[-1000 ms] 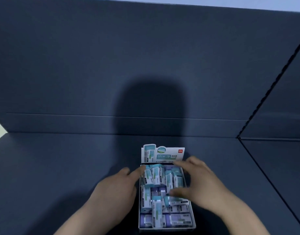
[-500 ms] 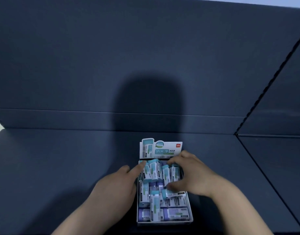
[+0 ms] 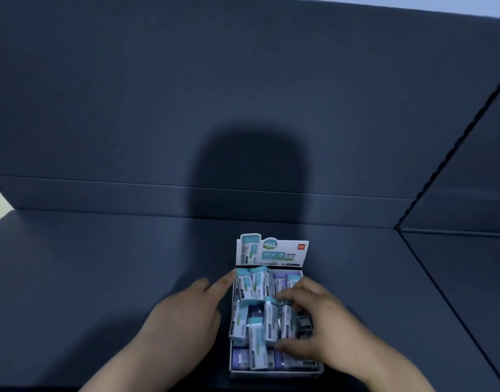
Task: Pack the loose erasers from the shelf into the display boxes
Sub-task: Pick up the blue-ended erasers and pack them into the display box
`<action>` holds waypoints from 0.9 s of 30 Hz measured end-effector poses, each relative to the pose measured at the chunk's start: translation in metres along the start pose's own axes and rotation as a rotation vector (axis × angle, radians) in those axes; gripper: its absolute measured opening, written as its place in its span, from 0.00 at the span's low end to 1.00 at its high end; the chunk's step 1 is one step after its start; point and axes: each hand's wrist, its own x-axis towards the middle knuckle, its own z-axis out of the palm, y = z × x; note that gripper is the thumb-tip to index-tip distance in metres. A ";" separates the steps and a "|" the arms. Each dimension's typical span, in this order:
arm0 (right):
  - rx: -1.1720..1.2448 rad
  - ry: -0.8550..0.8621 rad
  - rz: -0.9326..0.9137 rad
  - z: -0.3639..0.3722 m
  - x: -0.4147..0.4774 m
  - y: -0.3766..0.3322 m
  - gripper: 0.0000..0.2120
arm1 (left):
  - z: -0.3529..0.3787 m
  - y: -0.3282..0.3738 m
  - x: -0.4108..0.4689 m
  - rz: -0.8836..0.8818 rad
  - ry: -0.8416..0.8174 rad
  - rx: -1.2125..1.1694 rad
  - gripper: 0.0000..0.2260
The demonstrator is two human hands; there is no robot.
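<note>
The one camera sits on my head, looking forward and down over my own arms; my left hand (image 3: 186, 315) and right hand (image 3: 322, 326) come in from the bottom edge, close beneath the lens; the box (image 3: 271, 373) between them lies low in the middle of the frame, near enough to make out its printed back flap; beyond it the dark shelf (image 3: 102, 264) runs to an upright back wall (image 3: 215, 94) filling the upper half; the wide lens bends the far edges; there is no second view to share anything.
</note>
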 end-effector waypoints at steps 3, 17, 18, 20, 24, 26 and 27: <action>-0.030 -0.039 0.020 -0.001 0.000 0.000 0.40 | 0.002 0.001 0.000 0.008 0.003 0.013 0.29; -0.524 0.143 0.134 -0.016 0.009 -0.005 0.23 | 0.003 0.003 -0.001 -0.012 0.004 0.035 0.29; -0.506 0.143 0.109 -0.015 0.012 -0.010 0.23 | 0.003 0.003 -0.001 -0.018 0.001 0.032 0.29; -0.459 0.049 0.085 -0.012 0.020 -0.020 0.20 | 0.003 0.004 -0.002 -0.022 -0.007 0.022 0.29; -0.481 -0.062 0.088 -0.012 0.031 -0.027 0.19 | 0.001 0.005 -0.003 -0.026 -0.025 0.020 0.28; -0.523 -0.067 0.088 -0.015 0.029 -0.028 0.20 | -0.001 0.004 -0.004 -0.027 -0.031 0.028 0.28; -0.552 -0.069 0.085 -0.015 0.028 -0.029 0.20 | -0.001 0.004 -0.003 -0.031 -0.032 0.029 0.29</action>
